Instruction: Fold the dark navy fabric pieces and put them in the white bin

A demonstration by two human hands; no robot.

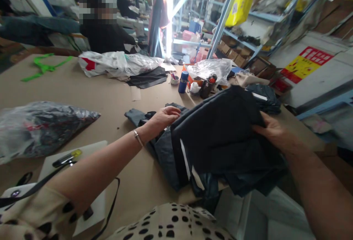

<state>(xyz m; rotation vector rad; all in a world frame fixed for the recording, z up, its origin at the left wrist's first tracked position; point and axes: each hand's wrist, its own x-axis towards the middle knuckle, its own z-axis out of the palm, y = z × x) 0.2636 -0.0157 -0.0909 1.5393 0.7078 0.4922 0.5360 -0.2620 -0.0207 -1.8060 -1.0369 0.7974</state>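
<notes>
A stack of folded dark cloth pieces [217,133], perhaps trousers, is raised and tilted over the table's front edge. My right hand [273,131] grips its right side, thumb on the front face and fingers behind. At the upper left edge of the stack is my left hand [165,118], its fingers bent and pressed together; whether cloth lies between them is hidden. Beneath it, more dark grey garments [162,151] lie loosely on the table. White strips [185,159] show along the lower left of the raised stack.
On the brown table [110,103] lie a clear bag of dark items [55,129], a green strap [45,67] and a white plastic bag [118,63]. A blue bottle [183,81] and a dark bottle [208,85] stand behind the cloth. A person [104,30] sits beyond the table.
</notes>
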